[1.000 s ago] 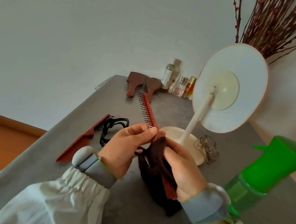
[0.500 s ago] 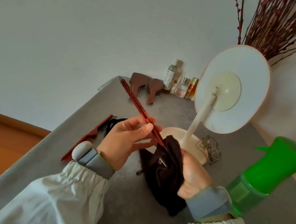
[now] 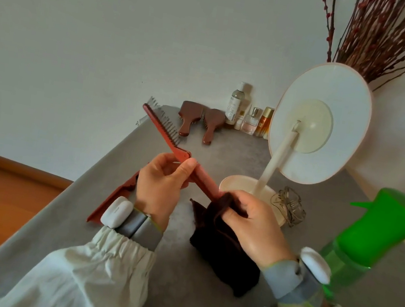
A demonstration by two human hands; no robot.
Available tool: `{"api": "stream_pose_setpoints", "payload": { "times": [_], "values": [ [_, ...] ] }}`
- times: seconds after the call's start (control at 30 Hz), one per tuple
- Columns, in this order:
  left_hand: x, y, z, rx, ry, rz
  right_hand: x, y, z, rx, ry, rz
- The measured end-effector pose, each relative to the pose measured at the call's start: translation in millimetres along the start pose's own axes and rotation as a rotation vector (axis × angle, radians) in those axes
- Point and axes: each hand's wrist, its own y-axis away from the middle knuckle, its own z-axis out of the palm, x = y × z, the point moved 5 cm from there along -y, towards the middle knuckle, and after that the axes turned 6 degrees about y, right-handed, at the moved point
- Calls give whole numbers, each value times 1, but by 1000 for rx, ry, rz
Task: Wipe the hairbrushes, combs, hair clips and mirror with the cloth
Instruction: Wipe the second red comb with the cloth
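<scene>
We see the left hand (image 3: 161, 189) pinching a red folding plastic comb (image 3: 182, 155) held tilted above the grey table (image 3: 198, 306), while the right hand (image 3: 251, 222) grips a dark brown cloth (image 3: 223, 247) wrapped round the comb's handle end. Behind stand a round white mirror on a stand (image 3: 318, 134), two brown wooden hairbrushes (image 3: 198, 121) and small bottles (image 3: 247, 115). Beside the hands we note a second red comb (image 3: 118, 193), partly hidden by the left wrist, a clear hair clip (image 3: 288, 206) and a green spray bottle (image 3: 374, 233).

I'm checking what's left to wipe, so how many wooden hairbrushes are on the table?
2. Both lie side by side at the table's far end by the bottles: left hairbrush, right hairbrush. Others could be hidden behind the mirror.
</scene>
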Motion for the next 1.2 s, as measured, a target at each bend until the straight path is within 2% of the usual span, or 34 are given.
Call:
{"api": "stream_pose_setpoints", "payload": {
  "times": [0.1,0.17,0.2,0.27,0.33,0.4,0.57,0.63,0.73,0.9,1.0,1.1,1.2],
  "values": [
    [4,-11,-12,30,-185,66,18,0,-22,173,101,198],
    [1,-15,-11,-80,-397,103,23,2,-33,269,186,260],
    [-3,-14,-6,-160,-520,125,23,2,-34,270,248,246],
    [-12,-7,4,-302,-748,153,20,3,-26,169,382,196],
    [-18,-5,7,-353,-911,148,21,3,-15,24,441,164],
    [-21,-5,6,-352,-992,144,22,3,-12,-42,419,154],
    [-27,-5,3,-362,-1145,140,26,0,-19,110,370,135],
    [-29,-6,1,-349,-1200,132,35,-3,-21,157,444,167],
    [-29,-5,3,-372,-1320,154,50,-6,-20,108,646,245],
    [-22,-1,7,-352,-1351,258,66,-6,-26,116,745,381],
    [-20,2,10,-338,-1216,325,75,-7,-26,85,702,439],
    [-21,2,11,-322,-1085,295,74,-7,-27,109,722,416],
    [-20,2,9,-234,-1013,258,69,-9,-28,109,772,389]
  ]
}}
